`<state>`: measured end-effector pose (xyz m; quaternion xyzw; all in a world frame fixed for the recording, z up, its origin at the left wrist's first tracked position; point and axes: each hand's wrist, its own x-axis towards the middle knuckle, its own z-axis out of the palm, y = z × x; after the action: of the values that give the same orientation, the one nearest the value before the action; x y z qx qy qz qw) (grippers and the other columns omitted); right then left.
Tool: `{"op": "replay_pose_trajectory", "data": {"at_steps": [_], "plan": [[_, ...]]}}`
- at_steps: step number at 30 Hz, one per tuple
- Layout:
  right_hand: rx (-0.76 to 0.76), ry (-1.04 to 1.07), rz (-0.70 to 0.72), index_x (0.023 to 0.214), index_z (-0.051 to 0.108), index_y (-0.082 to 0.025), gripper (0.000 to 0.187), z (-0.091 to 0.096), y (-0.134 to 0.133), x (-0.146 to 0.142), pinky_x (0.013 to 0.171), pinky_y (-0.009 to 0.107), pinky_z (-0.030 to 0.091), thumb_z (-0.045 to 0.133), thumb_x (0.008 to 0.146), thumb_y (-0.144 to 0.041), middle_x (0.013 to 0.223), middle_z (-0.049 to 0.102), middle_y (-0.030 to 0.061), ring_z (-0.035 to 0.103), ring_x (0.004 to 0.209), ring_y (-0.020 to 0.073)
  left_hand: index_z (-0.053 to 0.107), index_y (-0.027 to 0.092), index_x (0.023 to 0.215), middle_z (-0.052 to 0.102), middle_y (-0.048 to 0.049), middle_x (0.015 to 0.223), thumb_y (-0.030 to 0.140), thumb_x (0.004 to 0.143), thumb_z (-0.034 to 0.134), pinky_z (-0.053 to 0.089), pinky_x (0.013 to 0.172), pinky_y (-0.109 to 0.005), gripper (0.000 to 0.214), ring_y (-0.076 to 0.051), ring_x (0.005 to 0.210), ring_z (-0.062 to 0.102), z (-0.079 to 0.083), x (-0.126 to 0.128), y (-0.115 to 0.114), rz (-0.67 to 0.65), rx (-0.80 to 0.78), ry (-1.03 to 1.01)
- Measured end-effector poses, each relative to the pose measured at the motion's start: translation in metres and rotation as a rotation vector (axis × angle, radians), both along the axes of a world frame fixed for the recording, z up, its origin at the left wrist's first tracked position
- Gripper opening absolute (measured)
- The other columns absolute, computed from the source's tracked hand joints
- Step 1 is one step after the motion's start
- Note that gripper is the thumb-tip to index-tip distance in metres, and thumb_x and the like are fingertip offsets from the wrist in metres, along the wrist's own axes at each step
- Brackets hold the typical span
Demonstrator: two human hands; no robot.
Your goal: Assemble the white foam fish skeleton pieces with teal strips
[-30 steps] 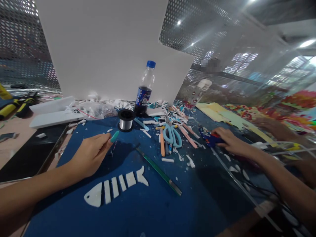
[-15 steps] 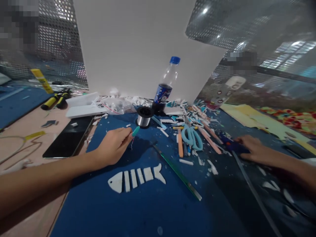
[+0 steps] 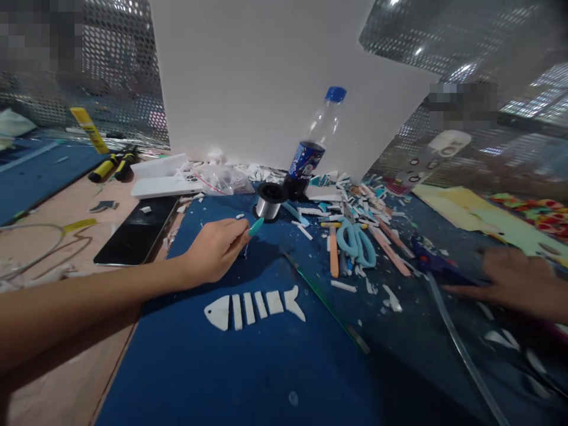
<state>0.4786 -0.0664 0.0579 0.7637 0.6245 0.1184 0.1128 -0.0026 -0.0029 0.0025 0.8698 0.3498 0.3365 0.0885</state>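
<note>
Since the earlier frames the view has swung left, so the mat [image 3: 275, 378] and its clutter sit further right in the frame, and the right hand [image 3: 519, 284] has slid off the blue tool [image 3: 432, 263] toward the right edge, fingers spread flat; it grips nothing now. The left hand [image 3: 213, 251], centre left, is closed in a pinch on something small and teal-tipped [image 3: 256, 226], just short of the spool [image 3: 268, 201]; what the pinched thing is cannot be told.

Largest first: one white board [image 3: 275, 83] fills the upper middle, one blue mat lies below it. One bottle [image 3: 313, 148], one dark phone [image 3: 135, 239] at left, one pair of scissors [image 3: 355, 242], one spool. The fish [image 3: 255, 305], lower centre, is six white pieces. Those look light, stiff foam, easily snapped; best lifted by the edges, one at a time. The spool seems small, hard and likely to roll; take it by its rims
</note>
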Motion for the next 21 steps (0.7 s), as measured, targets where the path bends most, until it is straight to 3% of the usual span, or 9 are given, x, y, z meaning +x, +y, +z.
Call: {"op": "replay_pose_trajectory", "data": {"at_steps": [2,4,7,11,16,21], "plan": [[-0.035,-0.069,0.032,0.073,0.045,-0.019,0.046,0.01,-0.002,-0.032,0.076,0.056,0.039,0.05,0.061,-0.064,0.084,0.054,0.0276,0.051,0.092,0.0462,0.033,0.019,0.061,0.039,0.0031,0.053,0.022,0.092,0.031,0.029,0.048,-0.023,0.031,-0.01,0.049,0.037,0.0,0.0,0.0,0.001,0.02,0.01],[-0.014,-0.027,0.205,0.089,0.048,-0.014,0.053,0.019,-0.003,-0.076,0.086,0.054,0.038,0.043,0.068,-0.062,0.098,0.053,0.0278,0.049,0.098,0.0433,0.035,0.019,0.061,0.04,0.0028,0.053,0.022,0.091,0.032,0.029,0.048,-0.023,0.031,-0.01,0.05,0.038,-0.001,-0.001,0.0,0.01,0.038,0.019],[-0.024,0.259,0.424,0.112,0.043,-0.023,0.049,0.025,0.0,-0.144,0.09,0.051,0.041,0.036,0.079,-0.059,0.118,0.049,0.0158,0.044,0.113,0.0353,0.037,0.018,0.061,0.041,0.0025,0.054,0.022,0.091,0.032,0.029,0.048,-0.023,0.031,-0.01,0.05,0.038,-0.002,-0.001,0.001,0.024,0.047,0.021],[-0.099,0.419,0.655,0.113,0.044,-0.027,0.035,0.02,0.006,-0.208,0.089,0.048,0.041,0.038,0.087,-0.05,0.123,0.045,0.0103,0.045,0.113,0.0315,0.037,0.018,0.061,0.041,0.0022,0.054,0.022,0.091,0.032,0.029,0.048,-0.024,0.031,-0.01,0.05,0.038,-0.002,-0.001,0.002,0.011,0.069,0.0],[-0.265,0.572,0.814,0.101,0.047,-0.022,0.024,0.006,0.014,-0.241,0.065,0.034,0.047,0.045,0.087,-0.042,0.104,0.05,0.0106,0.053,0.084,0.0221,0.034,0.019,0.062,0.04,0.002,0.054,0.022,0.091,0.032,0.027,0.048,-0.024,0.03,-0.01,0.05,0.037,-0.003,-0.002,0.003,0.009,0.067,-0.003],[-0.382,0.681,0.963,0.105,0.046,-0.02,0.029,-0.014,0.018,-0.243,0.071,0.033,0.046,0.052,0.085,-0.04,0.104,0.048,0.0105,0.051,0.086,0.0206,0.035,0.018,0.062,0.041,0.0022,0.054,0.024,0.092,0.031,0.027,0.048,-0.024,0.031,-0.01,0.05,0.038,-0.003,-0.001,0.002,0.039,0.061,0.012]]}}
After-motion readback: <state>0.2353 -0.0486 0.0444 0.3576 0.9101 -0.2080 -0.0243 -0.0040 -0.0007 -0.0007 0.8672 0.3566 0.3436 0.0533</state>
